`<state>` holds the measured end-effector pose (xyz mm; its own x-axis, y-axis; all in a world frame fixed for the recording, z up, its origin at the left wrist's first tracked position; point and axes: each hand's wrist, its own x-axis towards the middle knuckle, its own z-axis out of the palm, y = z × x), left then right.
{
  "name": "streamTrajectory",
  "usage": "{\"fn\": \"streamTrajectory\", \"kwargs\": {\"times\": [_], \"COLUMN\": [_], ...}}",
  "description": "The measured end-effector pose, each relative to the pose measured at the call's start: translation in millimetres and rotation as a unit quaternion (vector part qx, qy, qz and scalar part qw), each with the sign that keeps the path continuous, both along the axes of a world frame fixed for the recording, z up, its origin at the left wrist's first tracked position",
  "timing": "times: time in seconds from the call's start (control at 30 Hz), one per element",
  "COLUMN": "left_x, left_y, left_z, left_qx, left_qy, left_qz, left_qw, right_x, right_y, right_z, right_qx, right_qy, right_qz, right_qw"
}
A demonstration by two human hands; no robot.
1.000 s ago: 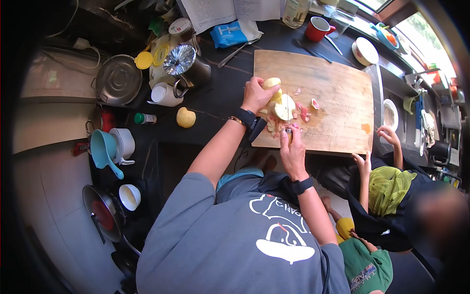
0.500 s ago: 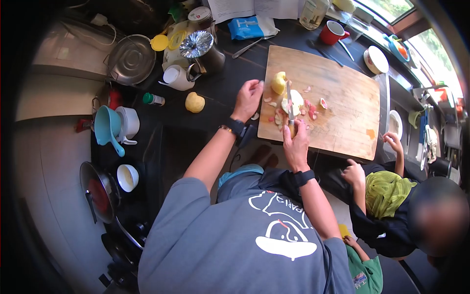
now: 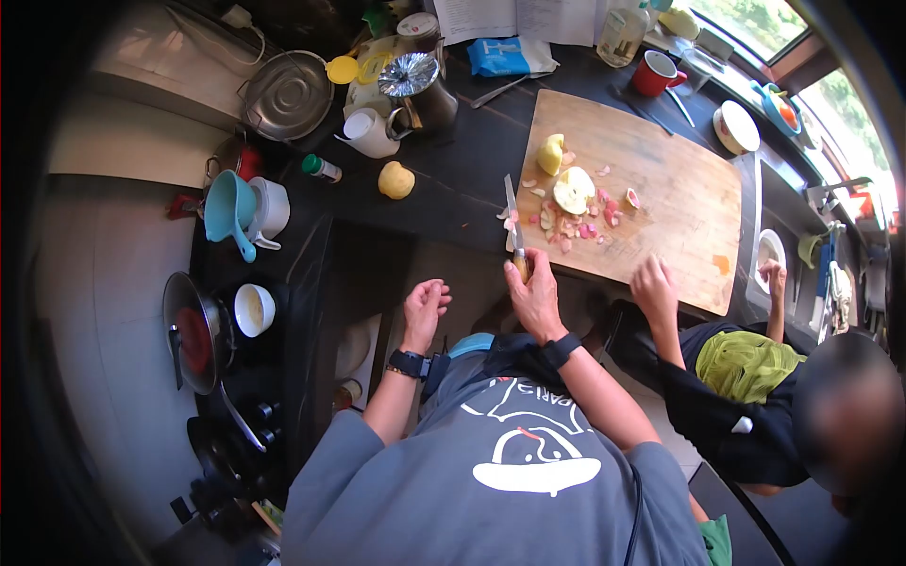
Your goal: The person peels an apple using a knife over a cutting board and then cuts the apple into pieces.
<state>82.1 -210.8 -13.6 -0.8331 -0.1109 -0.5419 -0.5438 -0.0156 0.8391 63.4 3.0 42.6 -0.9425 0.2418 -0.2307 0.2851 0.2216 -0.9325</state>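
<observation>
My right hand grips the handle of a knife, whose blade points away from me, at the left edge of the wooden cutting board. In front of my body, off the board, my left hand has its fingers curled together, with nothing visible in it. A cut pale fruit lies on the board, cut face up, with a yellowish piece behind it. Pink and pale peelings are scattered around them. A whole peeled fruit rests on the dark counter left of the board.
Another person's hand is at the board's front edge. A metal pitcher, white jug and green-capped bottle stand at the left. Behind are a blue packet and red mug; a bowl is at the right.
My left hand has let go of the yellowish piece and moved back toward my body. The knife has moved left, off the cut fruit. The other person's hand has moved to the board's edge.
</observation>
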Motion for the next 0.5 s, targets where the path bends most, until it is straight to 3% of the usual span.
{"fn": "streamTrajectory", "kwargs": {"times": [0.13, 0.2, 0.3, 0.5], "left_x": [16, 16, 11, -21], "left_y": [16, 27, 33, 31], "left_z": [11, 25, 39, 59], "left_qx": [-0.028, -0.046, -0.069, -0.053], "left_qy": [0.063, 0.115, 0.173, 0.209], "left_qz": [-0.056, -0.107, -0.124, -0.069], "left_qw": [0.996, 0.987, 0.975, 0.974], "right_x": [3, 6, 10, 14], "right_y": [-11, -16, -20, -23], "right_z": [-14, -16, 17, -5], "right_qx": [0.016, -0.068, -0.075, -0.071], "right_qy": [0.043, -0.017, -0.027, 0.009], "right_qz": [-0.021, -0.016, 0.032, 0.058], "right_qw": [0.999, 0.997, 0.996, 0.996]}}
